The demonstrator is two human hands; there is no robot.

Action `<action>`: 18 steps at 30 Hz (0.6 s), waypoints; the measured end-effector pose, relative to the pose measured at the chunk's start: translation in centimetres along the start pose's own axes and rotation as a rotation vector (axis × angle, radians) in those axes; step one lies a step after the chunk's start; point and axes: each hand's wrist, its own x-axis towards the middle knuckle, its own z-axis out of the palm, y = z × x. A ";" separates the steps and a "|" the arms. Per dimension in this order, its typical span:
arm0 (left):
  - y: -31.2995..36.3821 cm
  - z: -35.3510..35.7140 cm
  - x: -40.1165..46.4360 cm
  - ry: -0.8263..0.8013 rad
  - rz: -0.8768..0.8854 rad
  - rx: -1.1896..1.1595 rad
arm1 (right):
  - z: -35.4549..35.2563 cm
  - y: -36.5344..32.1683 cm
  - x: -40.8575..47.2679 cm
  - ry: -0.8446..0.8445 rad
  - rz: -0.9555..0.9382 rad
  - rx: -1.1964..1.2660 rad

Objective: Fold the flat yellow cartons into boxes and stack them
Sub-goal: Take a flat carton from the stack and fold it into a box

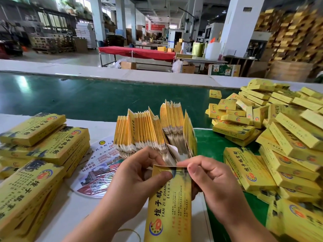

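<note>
Bright daylight from far windows [52,20], glare on the green belt [22,84], edges warped and blurred.

Flat cartons [153,133] centre; folded boxes [272,137] right, stacks [43,142] left.

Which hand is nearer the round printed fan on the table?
Left. The left hand sits just right of the round printed fan, near its edge; the right hand is farther right, across the carton both hands hold.
</note>
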 end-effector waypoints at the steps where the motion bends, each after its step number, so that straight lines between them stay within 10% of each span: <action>1: 0.0 0.1 -0.1 0.007 0.010 0.019 | 0.1 0.0 0.0 0.008 0.002 -0.007; 18: -0.4 0.3 -0.3 0.017 -0.072 -0.037 | 0.6 0.3 0.0 0.059 -0.020 -0.052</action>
